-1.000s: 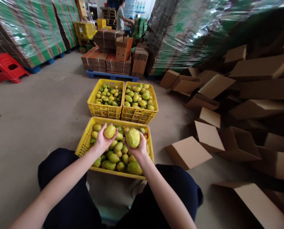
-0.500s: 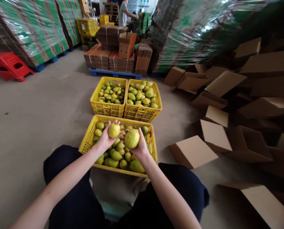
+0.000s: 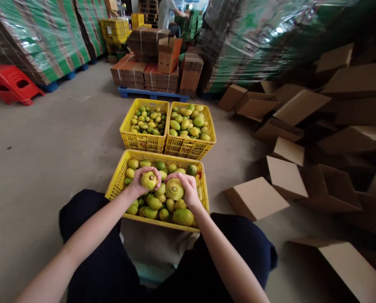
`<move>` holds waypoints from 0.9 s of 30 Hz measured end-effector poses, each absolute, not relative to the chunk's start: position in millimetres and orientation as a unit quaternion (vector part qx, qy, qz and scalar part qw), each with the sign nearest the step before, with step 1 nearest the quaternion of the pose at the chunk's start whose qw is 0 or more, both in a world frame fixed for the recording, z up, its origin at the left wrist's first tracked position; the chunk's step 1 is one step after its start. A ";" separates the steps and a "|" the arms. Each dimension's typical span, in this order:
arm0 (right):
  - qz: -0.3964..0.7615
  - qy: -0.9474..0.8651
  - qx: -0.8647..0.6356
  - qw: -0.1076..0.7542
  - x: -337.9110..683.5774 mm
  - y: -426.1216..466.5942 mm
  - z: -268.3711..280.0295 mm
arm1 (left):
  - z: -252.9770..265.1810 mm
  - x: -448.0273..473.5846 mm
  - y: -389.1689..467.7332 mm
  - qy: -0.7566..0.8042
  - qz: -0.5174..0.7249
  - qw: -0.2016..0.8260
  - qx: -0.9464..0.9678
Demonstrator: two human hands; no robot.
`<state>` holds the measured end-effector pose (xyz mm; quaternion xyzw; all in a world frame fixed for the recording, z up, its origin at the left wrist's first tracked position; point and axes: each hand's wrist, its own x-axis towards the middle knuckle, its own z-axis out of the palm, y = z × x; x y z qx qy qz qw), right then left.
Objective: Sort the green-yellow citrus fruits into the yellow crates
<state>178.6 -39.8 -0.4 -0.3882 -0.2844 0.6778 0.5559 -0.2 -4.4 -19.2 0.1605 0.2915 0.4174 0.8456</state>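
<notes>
The left hand [image 3: 139, 179] is closed around one fruit [image 3: 147, 183], its fingers curled over the top and far side. Half a second ago that fruit lay on a more open palm; now it has been turned, and its stem end (a small brown stub) faces the viewer, a little up and to the right. Its long axis therefore seems to run roughly toward the head, strongly foreshortened.

Just right of that grip, with a narrow gap between them, is a larger fruit [image 3: 174, 194], gripped by the right hand [image 3: 189, 185]. That hand has rolled over too, thumb side uppermost. A pale nub sits near the middle of the visible face, so this fruit appears to point almost straight at the viewer; the fingers beneath are hidden, so how far they wrap is hard to say. The turn probably lets both ends be looked at together.

Both are held above the near crate [image 3: 116, 183], with loose fruit [image 3: 183, 217] below the grips and two fuller crates [image 3: 140, 142] beyond them.
</notes>
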 end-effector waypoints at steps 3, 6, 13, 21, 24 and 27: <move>0.698 -0.229 -0.383 0.561 173.5 -36.0 -3.6 | -19.0 1.2 -4.1 0.306 0.414 0.848 0.127; 0.731 -0.149 -0.366 0.556 167.7 -30.6 -7.6 | -21.9 5.4 -1.6 0.325 0.439 0.837 0.040; 0.780 0.110 -0.352 0.505 170.3 -20.1 -18.6 | -36.4 17.0 2.5 0.332 0.523 0.776 -0.119; 0.783 0.125 -0.324 0.517 180.0 -12.4 -33.6 | -43.1 18.4 -0.1 0.370 0.463 0.804 -0.050; 0.751 0.094 -0.362 0.544 189.2 -5.7 -37.0 | -63.4 22.9 -15.1 0.442 0.351 0.825 -0.037; 0.731 0.030 -0.379 0.567 201.6 1.5 -39.6 | -89.1 26.1 -40.8 0.483 0.251 0.838 -0.040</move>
